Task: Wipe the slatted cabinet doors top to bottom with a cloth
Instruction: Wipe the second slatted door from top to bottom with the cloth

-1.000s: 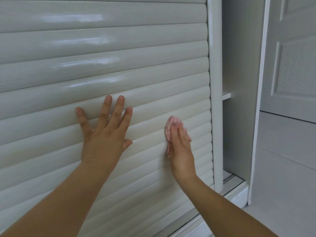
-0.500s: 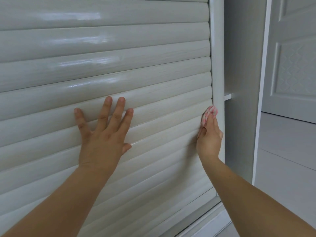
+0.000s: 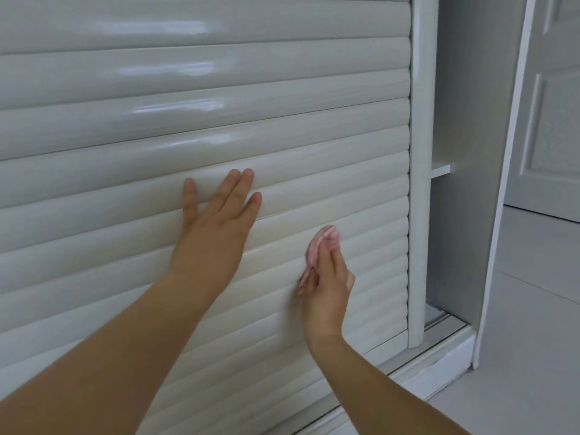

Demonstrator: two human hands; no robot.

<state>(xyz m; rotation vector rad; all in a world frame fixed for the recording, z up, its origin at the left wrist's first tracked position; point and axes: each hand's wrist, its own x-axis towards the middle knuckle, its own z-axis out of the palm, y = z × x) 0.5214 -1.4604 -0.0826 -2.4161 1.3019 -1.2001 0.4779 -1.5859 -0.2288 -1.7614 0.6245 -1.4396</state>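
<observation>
- Right hand (image 3: 328, 277) back from the white vertical door stile (image 3: 419, 183), now lower and nearer mid-panel, fingers pinning a small pink-and-white wadded cloth (image 3: 321, 243) against the glossy white slatted cabinet door (image 3: 125, 136).
- Left hand (image 3: 216, 224) flat, fingers straight, bracing the door, left of cloth.
- Slats run horizontal.
- White shelf edge (image 3: 440, 170) right of stile.

Your right hand (image 3: 328, 277) is coming back leftward from the door's right-hand frame post (image 3: 420, 183), where it was half a second ago, and is now pressing the pink cloth (image 3: 323, 243) against slats lower down and well clear of that post. Your left hand (image 3: 216, 227) is shifting too: its fingers, spread a moment ago, are drawing closer together on the slatted door (image 3: 125, 136). Your view is dropping, and the bottom track (image 3: 439, 328) is coming back into sight.
</observation>
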